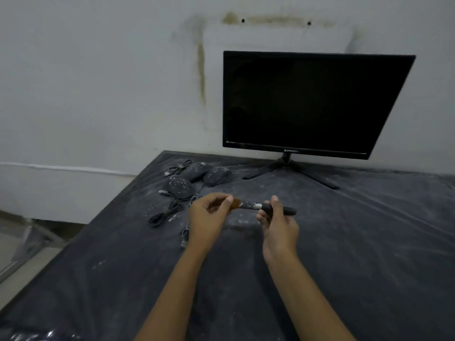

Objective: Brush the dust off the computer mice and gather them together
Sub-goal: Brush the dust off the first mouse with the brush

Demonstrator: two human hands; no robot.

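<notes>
Three dusty black computer mice lie close together at the table's far left: one (179,187) nearest me, one (197,169) behind it, one (218,175) to its right. Their coiled cables (165,214) trail toward me. I hold a small brush (261,206) level above the table, just in front of the mice. My right hand (278,223) grips its black handle. My left hand (209,216) pinches the brown bristle end with fingers and thumb.
A black monitor (310,102) on a tripod foot (288,168) stands at the back against the stained white wall. The table is covered by a dark dusty plastic sheet (344,242). Its left edge (73,235) drops to the floor.
</notes>
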